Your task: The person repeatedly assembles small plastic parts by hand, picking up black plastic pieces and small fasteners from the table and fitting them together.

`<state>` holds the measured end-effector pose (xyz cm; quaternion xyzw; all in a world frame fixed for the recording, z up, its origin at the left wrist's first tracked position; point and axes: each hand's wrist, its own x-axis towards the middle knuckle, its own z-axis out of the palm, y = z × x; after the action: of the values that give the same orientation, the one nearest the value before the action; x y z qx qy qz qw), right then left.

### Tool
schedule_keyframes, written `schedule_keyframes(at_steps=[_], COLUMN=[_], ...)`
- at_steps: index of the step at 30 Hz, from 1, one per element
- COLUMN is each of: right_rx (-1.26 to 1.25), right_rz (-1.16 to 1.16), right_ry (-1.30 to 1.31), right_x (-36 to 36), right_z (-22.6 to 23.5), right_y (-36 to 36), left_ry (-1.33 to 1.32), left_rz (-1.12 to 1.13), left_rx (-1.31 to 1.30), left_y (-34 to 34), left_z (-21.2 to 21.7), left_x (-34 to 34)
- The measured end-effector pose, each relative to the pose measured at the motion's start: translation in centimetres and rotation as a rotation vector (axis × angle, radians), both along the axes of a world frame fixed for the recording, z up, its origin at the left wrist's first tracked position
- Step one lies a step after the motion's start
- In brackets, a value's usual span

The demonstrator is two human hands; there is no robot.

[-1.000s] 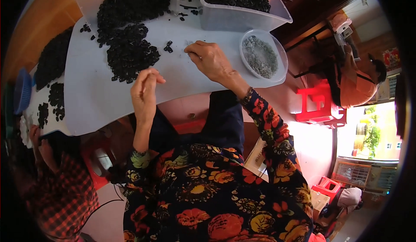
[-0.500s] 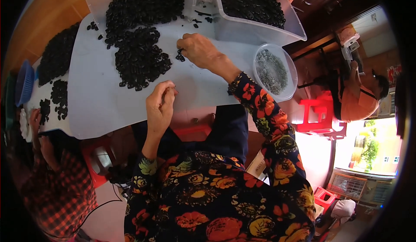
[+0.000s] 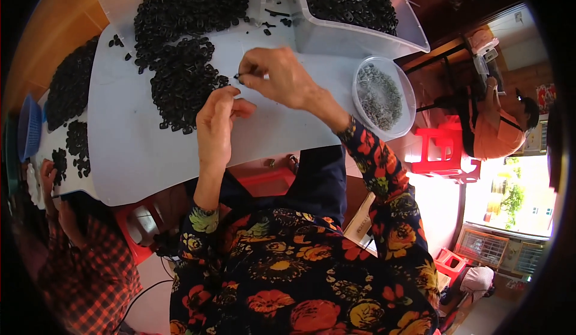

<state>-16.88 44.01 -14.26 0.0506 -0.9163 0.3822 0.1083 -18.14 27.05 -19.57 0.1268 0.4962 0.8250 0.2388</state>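
My right hand (image 3: 279,78) is over the table with its fingertips pinched on a small black part (image 3: 236,77), mostly hidden by the fingers. Just below it, my left hand (image 3: 216,128) is raised with bent fingers and the thumb held apart, and nothing shows in it. Its fingertips are beside the lower right edge of a pile of small black ring-like parts (image 3: 183,86), heaped on the pale table top (image 3: 138,155). Whether the left fingertips touch the pile I cannot tell.
Upper right, a clear plastic bin (image 3: 360,41) holds more black parts. A round clear tub (image 3: 411,110) of small silvery pieces stands at the table's right. At left, a person in a checked shirt (image 3: 96,269) works near a blue basket (image 3: 29,128). Red stools (image 3: 432,149) stand right.
My right hand has come a little lower, and several loose parts beneath it no longer show. My left hand has risen toward it, its thumb now apart from the fingers. The view has shifted slightly.
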Motion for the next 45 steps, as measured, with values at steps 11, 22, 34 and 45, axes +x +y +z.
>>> schedule_keyframes(at_steps=[11,22,34,45], right_rx=[-0.193,-0.531,-0.413,0.225], right_rz=[0.080,-0.196,-0.153,-0.083], right_ry=[0.182,0.057,-0.004,0.012], right_x=[4.4,5.9,6.3,5.5], right_z=[-0.8,-2.3,-2.3,-1.2], right_y=[-0.4,-1.6,-1.7,1.1], left_ry=[-0.352,0.062,0.253,0.185], left_rz=[-0.278,-0.031,-0.007,-0.018], left_rx=[0.223,0.006,-0.231,-0.178], left_y=[0.3,1.1,0.2,-1.0], left_z=[-0.4,0.2,0.4,0.0], left_x=[-1.4,0.2,1.5,3.1])
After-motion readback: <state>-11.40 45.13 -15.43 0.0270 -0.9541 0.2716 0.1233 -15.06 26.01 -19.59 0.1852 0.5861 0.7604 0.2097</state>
